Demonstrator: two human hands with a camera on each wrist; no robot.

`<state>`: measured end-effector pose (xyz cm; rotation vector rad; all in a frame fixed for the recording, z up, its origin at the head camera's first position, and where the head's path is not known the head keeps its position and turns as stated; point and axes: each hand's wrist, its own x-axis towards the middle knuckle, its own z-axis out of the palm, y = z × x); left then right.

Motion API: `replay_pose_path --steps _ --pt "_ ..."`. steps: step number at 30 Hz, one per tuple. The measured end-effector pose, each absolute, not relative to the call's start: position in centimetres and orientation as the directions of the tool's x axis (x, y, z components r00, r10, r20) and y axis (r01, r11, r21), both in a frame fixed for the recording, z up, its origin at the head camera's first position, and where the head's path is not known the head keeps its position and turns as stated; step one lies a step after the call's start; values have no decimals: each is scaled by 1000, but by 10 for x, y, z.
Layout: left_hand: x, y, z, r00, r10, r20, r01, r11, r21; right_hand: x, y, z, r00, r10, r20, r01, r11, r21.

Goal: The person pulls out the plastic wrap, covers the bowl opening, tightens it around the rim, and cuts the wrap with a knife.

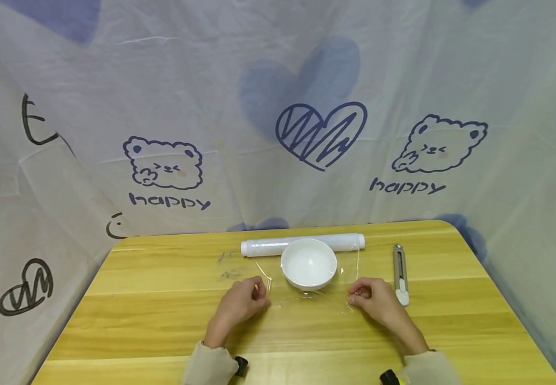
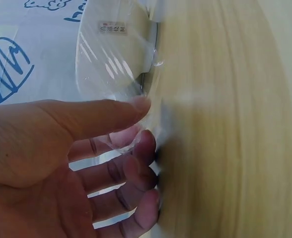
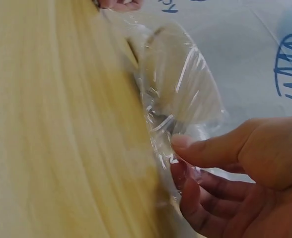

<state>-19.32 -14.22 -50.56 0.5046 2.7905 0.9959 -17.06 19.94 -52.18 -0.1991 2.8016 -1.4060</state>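
A white bowl [image 1: 309, 264] stands on the table with clear plastic film [image 1: 287, 305] around its front and sides. To the bowl's left, my left hand [image 1: 240, 306] pinches the film's edge between thumb and forefinger; the left wrist view shows the film [image 2: 104, 59] stretched across the bowl's side from that hand [image 2: 71, 148]. On the bowl's right my right hand [image 1: 379, 302] pinches the opposite edge. In the right wrist view, crinkled film [image 3: 158, 144] runs from the thumb and forefinger of that hand [image 3: 245, 173] over the bowl [image 3: 181, 79].
Behind the bowl lies a white roll of film [image 1: 268, 246], close to the table's back edge. A grey and white utility knife [image 1: 401, 275] rests just right of my right hand. A printed cloth [image 1: 210, 107] hangs behind the wooden table [image 1: 152, 305].
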Motion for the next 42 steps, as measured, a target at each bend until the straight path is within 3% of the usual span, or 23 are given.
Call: replay_pose_path --steps 12,19,25,29,34,38,42 --pt "-200 -127 -515 -957 283 65 269 781 564 -174 174 -536 -957 -8 289 -203 731 -652" --pt "-206 -114 -518 -968 182 173 250 779 575 -184 165 -539 -955 -14 296 -209 738 -642" --pt "-214 -104 -516 -986 84 144 159 735 659 -192 159 -534 -961 19 275 -174 735 -655" --pt "-219 -100 -517 -996 38 81 87 633 769 -198 156 -528 -973 37 226 -135 704 -698" --pt "-223 -94 -523 -1000 13 -7 -1 403 915 -202 153 -529 -982 67 175 -95 625 -775" --pt "-224 -90 -528 -999 22 -49 -42 252 967 -205 152 -534 -986 97 134 -57 558 -828" --pt "-226 -88 -535 -997 35 -73 -66 156 986 -207 152 -540 -994 111 26 16 368 -930"
